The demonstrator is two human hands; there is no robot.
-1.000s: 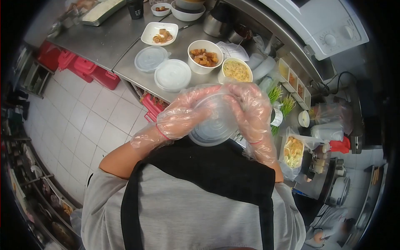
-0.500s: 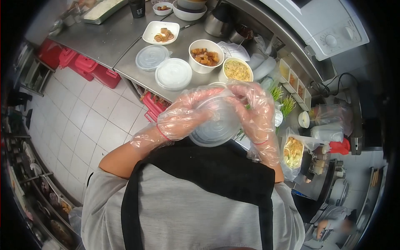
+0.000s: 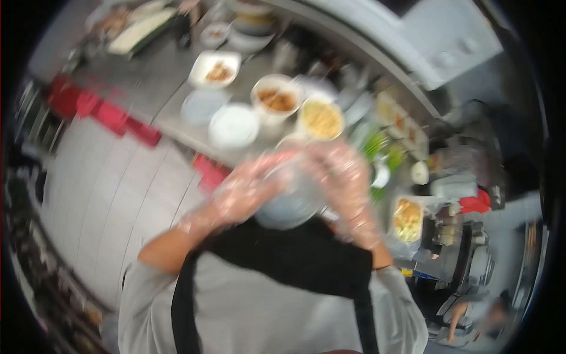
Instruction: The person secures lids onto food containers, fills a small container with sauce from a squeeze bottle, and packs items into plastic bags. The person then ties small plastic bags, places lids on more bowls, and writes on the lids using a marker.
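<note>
Cupping a translucent round plastic lid (image 3: 287, 207) between them, the person's left hand (image 3: 244, 190) and right hand (image 3: 344, 183), both in clear gloves, stand close together in front of the black apron (image 3: 277, 253). Being round, the lid offers no long axis to go by; it hangs below the fingertips, toward the apron. From where I stand neither hand is plainly nearer: the left laps over its left and upper part, the right meets its upper right. The fingers curl in narrowly at the far edge, though the blur hides how firm the hold is, or whether several lids are stacked. Beyond the hands, away from the body, sit a white tub of yellow food (image 3: 321, 119) and, farther left, a white tub of brown chunks (image 3: 276, 98).
</note>
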